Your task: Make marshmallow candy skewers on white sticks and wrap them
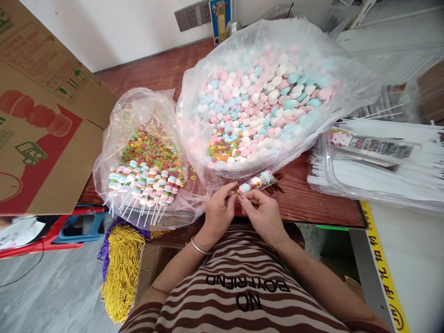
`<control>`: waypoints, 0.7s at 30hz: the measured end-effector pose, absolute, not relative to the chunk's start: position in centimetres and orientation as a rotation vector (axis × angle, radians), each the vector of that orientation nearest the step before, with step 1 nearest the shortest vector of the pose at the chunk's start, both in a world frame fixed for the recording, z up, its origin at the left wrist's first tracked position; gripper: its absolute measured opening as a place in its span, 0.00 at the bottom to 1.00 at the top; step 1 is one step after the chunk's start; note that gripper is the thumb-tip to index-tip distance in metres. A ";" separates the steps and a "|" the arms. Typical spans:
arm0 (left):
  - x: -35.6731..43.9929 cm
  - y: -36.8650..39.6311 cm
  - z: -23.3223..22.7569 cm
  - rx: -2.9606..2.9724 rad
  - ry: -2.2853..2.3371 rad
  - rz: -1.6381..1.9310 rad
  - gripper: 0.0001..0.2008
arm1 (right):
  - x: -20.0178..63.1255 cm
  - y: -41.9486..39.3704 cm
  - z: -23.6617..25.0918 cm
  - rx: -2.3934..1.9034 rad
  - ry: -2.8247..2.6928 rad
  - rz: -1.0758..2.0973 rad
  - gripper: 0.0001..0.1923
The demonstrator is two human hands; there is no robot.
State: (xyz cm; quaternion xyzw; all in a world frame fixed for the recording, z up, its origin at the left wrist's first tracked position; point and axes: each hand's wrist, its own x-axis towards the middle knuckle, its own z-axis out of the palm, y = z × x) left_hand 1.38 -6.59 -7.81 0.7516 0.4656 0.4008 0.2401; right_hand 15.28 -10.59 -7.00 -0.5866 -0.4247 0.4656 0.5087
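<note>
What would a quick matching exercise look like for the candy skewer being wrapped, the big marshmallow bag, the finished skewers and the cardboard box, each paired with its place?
1. wrapped candy skewer
2. big marshmallow bag
3. finished skewers
4. cardboard box

A. far left edge
B. smaller bag, left of the hands
C. pinched by left hand and right hand
D. table centre, behind the hands

Pairs: 1-C, 2-D, 3-B, 4-A

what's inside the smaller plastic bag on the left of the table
The smaller bag holds finished marshmallow skewers lying atop colourful ring candies. Whatever lies beneath them is covered.
</note>
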 end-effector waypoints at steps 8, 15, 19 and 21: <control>1.3 -6.8 -8.1 2.082 1.286 1.089 0.09 | 15.2 -10.2 -7.6 -1.392 -0.961 1.150 0.19; 2.8 -5.6 -7.0 0.733 1.017 0.914 0.18 | 15.3 -9.7 -8.3 -1.426 -1.067 0.890 0.14; 3.2 -5.8 -7.1 0.569 0.967 0.839 0.22 | 16.1 -9.1 -8.8 -1.377 -1.075 0.917 0.10; 3.0 -6.0 -7.5 0.690 0.988 0.851 0.20 | 16.5 -9.0 -8.7 -1.330 -1.095 1.042 0.10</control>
